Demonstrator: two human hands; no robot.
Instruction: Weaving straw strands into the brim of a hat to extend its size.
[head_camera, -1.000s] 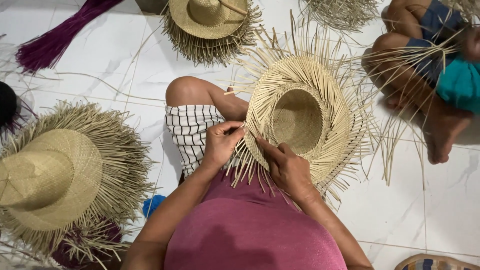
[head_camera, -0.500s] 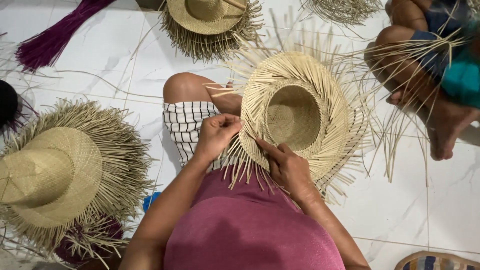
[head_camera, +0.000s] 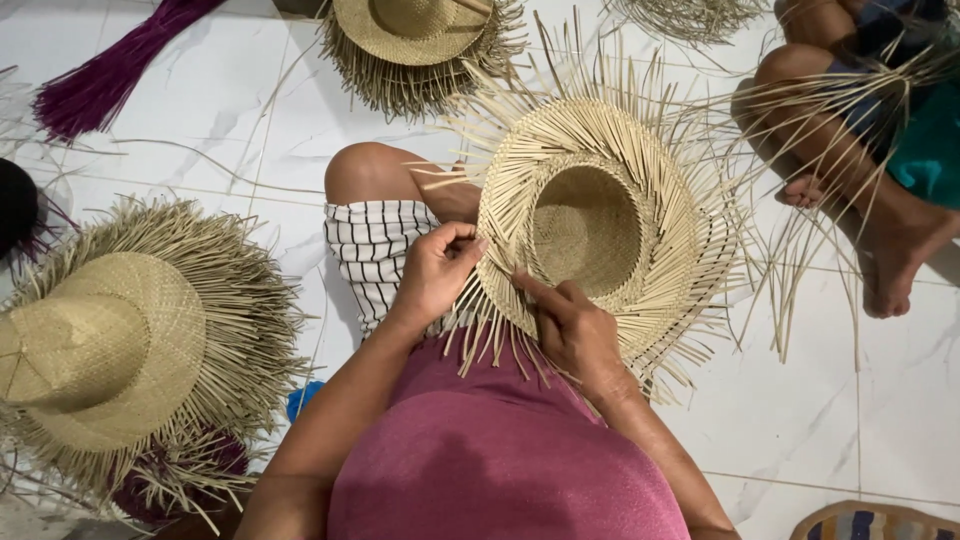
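Nearest: pink top (head_camera: 500, 470), lower centre, with both forearms reaching forward from it.

Left hand (head_camera: 435, 272): pinched closed on straw strands at the left brim edge of the unfinished hat (head_camera: 640, 200). Right hand (head_camera: 572, 325): fingers curled, forefinger extended and pressed against the near brim, gripping strands there. Hands just beside each other, both touching the brim.

Unfinished hat: resting on the lap, over the checked shorts (head_camera: 372, 250) and raised knee (head_camera: 362, 172), tilted, open side up. Crown hollow (head_camera: 585, 225) facing the camera, nothing inside it. Brim partly woven; loose strand ends projecting outward all round, a fringe hanging down over the pink top.

Left, on the white tiled floor (head_camera: 200, 110): large hat (head_camera: 100, 350), crown up, ragged untrimmed fringe. Dark purple material partly visible beneath its near edge; kind cannot be told. Small blue item (head_camera: 300, 400) just beside it, mostly hidden.

Bottom right corner: striped mat (head_camera: 875, 522), edge only.

Right, further off: another person's bare legs (head_camera: 850, 170), foot on the floor, with loose strands (head_camera: 800, 270) spread across them.

Far, top centre: third hat (head_camera: 410, 30), crown up, fringed. Top left: purple fibre bundle (head_camera: 110, 75), lying flat. Left edge: black object (head_camera: 15, 205), cut off by the frame.
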